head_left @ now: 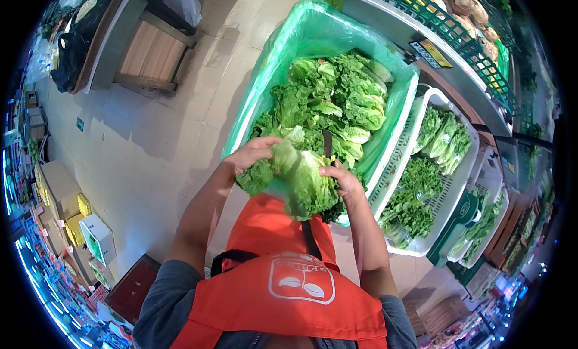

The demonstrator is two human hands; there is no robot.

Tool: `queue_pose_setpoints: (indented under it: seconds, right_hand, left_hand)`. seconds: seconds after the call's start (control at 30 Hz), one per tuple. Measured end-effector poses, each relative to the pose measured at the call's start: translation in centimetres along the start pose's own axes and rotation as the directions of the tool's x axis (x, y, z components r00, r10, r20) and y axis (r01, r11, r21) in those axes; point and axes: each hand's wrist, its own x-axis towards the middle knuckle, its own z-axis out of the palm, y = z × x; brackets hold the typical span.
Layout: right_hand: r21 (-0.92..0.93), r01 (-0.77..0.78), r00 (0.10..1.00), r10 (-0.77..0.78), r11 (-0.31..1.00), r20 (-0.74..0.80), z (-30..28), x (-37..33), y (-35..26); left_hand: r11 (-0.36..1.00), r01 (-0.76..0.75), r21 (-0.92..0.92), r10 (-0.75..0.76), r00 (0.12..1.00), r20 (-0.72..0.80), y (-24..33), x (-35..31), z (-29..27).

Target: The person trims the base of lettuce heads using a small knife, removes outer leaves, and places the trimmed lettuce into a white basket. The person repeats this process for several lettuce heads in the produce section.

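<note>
green leafy lettuce head (301,180), dark knife (327,144) upright

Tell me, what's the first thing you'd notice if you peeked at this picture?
A big leafy green head of lettuce sits in the middle, held from both sides by the left hand and the right hand, which also grips a dark-bladed knife. Just behind it is a crate lined with a green plastic bag, piled with more lettuce. Below, the person's bright orange apron fills the bottom.
</note>
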Motion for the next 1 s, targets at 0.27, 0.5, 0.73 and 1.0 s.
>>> queue_pose_setpoints:
  seconds: [0.27,0.5,0.73,1.0]
  right_hand:
    - [-0.479,0.102,0.940,-0.243,0.872,-0.240,1.6,0.8,-1.7]
    - [-0.618,0.102,0.908,-0.328,0.779,-0.263,3.4,1.5,0.5]
    - [-0.651,0.137,0.977,-0.210,0.747,-0.035,1.7,0.5,-0.9]
    - [-0.479,0.135,0.991,-0.117,0.868,0.067,0.3,0.3,-0.8]
  left_hand:
    - [0.359,0.050,0.932,0.524,0.815,-0.245,-3.7,1.5,-1.7]
    - [0.874,-0.018,0.486,0.115,0.978,-0.172,-2.4,1.2,2.4]
    - [0.976,0.013,0.219,0.024,0.986,-0.166,-1.8,0.2,1.8]
    - [0.937,-0.008,0.349,0.037,0.996,-0.076,-0.4,-0.8,2.3]
